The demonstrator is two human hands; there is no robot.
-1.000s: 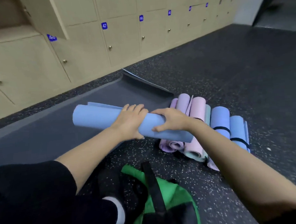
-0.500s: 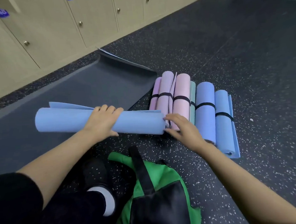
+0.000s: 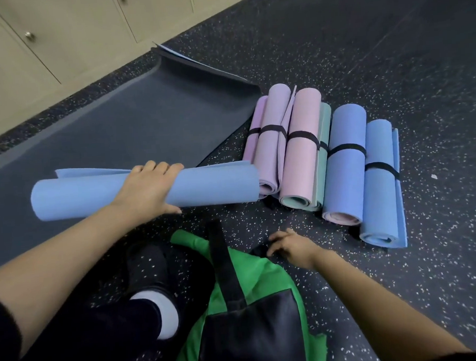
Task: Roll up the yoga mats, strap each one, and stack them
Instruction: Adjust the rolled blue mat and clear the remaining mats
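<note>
A light blue yoga mat (image 3: 212, 187) lies rolled up across the near edge of a flat dark grey mat (image 3: 145, 124), with no strap on it. My left hand (image 3: 146, 188) grips this roll at its middle, fingers curled over the top. To its right, several rolled mats lie side by side on the floor, among them a pink one (image 3: 303, 160) and a blue one (image 3: 346, 163), each bound by a black strap (image 3: 345, 148). My right hand (image 3: 295, 247) is low at the edge of a green and black bag (image 3: 253, 276), fingers curled on a small black strap piece (image 3: 260, 251).
Beige lockers (image 3: 58, 38) run along the far left wall. My black shoe and white sock (image 3: 153, 278) are beside the bag. Speckled dark floor (image 3: 419, 88) stretches to the right and beyond the rolled mats.
My right hand left the end of the light blue roll and dropped to the bag's edge. My left hand keeps its hold on the roll, which now rests lower on the grey mat.
</note>
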